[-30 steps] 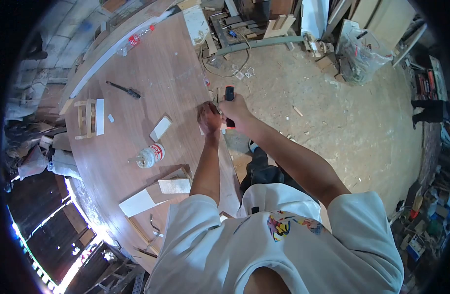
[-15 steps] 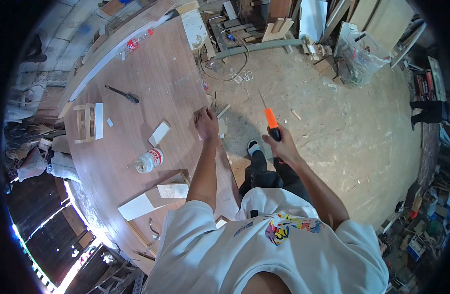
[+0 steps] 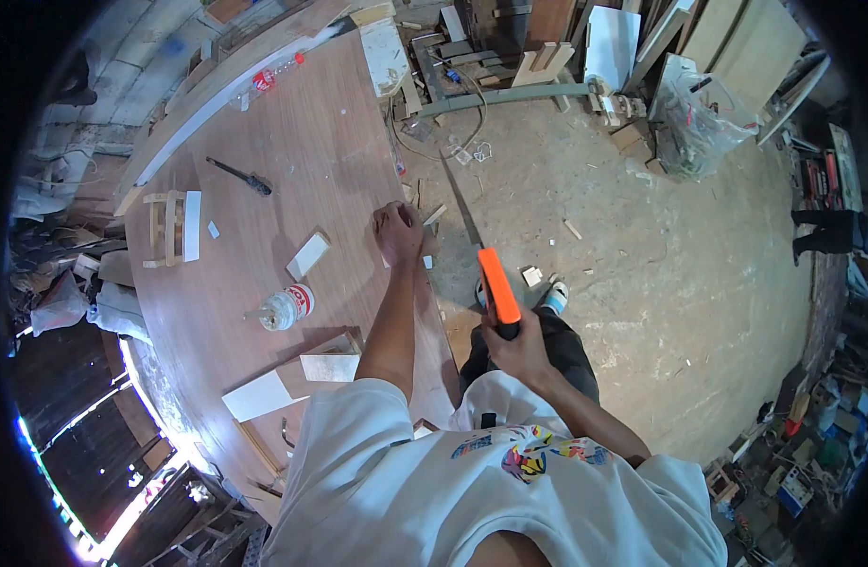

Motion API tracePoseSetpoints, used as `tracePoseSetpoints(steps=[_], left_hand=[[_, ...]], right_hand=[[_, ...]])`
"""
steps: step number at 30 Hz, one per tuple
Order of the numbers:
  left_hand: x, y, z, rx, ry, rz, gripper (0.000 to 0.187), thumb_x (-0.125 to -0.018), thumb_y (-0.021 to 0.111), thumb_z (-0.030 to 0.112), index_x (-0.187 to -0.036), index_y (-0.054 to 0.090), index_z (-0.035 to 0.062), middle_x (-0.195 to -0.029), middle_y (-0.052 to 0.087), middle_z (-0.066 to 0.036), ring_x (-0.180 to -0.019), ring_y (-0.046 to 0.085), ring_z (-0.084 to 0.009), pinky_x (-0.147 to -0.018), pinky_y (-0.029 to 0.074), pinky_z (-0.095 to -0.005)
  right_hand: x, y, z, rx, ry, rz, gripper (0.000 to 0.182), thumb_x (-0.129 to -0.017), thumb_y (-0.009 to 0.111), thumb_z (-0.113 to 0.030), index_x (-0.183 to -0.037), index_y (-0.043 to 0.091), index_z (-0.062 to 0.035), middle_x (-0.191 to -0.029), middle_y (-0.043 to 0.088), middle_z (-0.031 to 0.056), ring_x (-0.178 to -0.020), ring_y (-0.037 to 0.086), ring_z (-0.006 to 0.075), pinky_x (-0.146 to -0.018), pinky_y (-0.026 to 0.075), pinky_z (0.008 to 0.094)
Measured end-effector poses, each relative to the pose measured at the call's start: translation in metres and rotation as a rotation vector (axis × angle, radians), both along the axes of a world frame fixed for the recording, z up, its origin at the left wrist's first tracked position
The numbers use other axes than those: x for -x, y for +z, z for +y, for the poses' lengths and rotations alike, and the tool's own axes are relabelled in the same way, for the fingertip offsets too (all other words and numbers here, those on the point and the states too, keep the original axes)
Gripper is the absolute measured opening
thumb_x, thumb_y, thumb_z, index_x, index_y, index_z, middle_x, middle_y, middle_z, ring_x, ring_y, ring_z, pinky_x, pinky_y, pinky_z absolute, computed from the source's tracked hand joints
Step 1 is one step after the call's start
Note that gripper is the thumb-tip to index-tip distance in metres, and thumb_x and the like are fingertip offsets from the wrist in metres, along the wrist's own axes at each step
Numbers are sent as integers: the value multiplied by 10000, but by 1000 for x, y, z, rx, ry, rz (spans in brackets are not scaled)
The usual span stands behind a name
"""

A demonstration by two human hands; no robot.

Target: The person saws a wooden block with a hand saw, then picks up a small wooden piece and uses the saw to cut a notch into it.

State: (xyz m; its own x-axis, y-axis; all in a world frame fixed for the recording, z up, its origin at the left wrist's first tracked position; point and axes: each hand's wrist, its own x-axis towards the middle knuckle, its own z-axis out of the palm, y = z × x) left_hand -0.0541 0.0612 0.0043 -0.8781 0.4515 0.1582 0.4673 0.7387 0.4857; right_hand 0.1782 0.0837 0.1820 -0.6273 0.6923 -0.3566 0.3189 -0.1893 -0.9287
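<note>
My right hand (image 3: 519, 350) grips a hand saw (image 3: 498, 283) by its orange and black handle. The saw's narrow blade points away from me, over the floor just right of the table edge. At that edge my left hand (image 3: 398, 233) is closed, its fingers curled down over the tabletop. A small pale piece shows beside its wrist, but what the fingers press on is hidden. Nearby on the wooden table (image 3: 339, 180) lie a white block (image 3: 308, 255) and a clear plastic bottle (image 3: 287, 308) with a red label.
A dark pointed tool (image 3: 240, 177) and a small slatted wooden frame (image 3: 164, 230) lie farther left on the table. White-faced boards (image 3: 259, 395) rest near my left arm. A wood block (image 3: 531, 276) and scraps are on the floor. A plastic bag (image 3: 703, 128) stands at the back.
My right hand has brought the saw left and closer to my body, and more of the blade is visible. The left hand stays at the table edge. Both shoes now show.
</note>
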Motion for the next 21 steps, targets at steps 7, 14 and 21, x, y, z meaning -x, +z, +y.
tracePoseSetpoints(steps=[7,14,21], left_hand=[[-4,5,3,-47,45,-109,225,-813,512,239,-939,570,63,-883,609,-148,-976,521,-310,-893,374,-416],[-2,2,3,-14,45,-104,218,-777,511,197,-934,568,57,-919,588,-146,-985,508,-302,-885,374,-399],[-1,4,4,-32,33,-82,179,-764,514,170,-888,568,53,-850,596,-149,-922,527,-319,-837,404,-415]], right_hand=[[22,21,-20,-2,50,117,146,-746,565,75,-772,451,-14,-661,423,3,-629,424,70,-569,374,230],[26,24,-22,36,88,59,144,-754,566,67,-774,449,-14,-655,429,-1,-629,420,66,-564,369,229],[29,30,-21,81,102,44,145,-753,568,64,-789,457,-22,-647,450,0,-621,432,66,-555,377,234]])
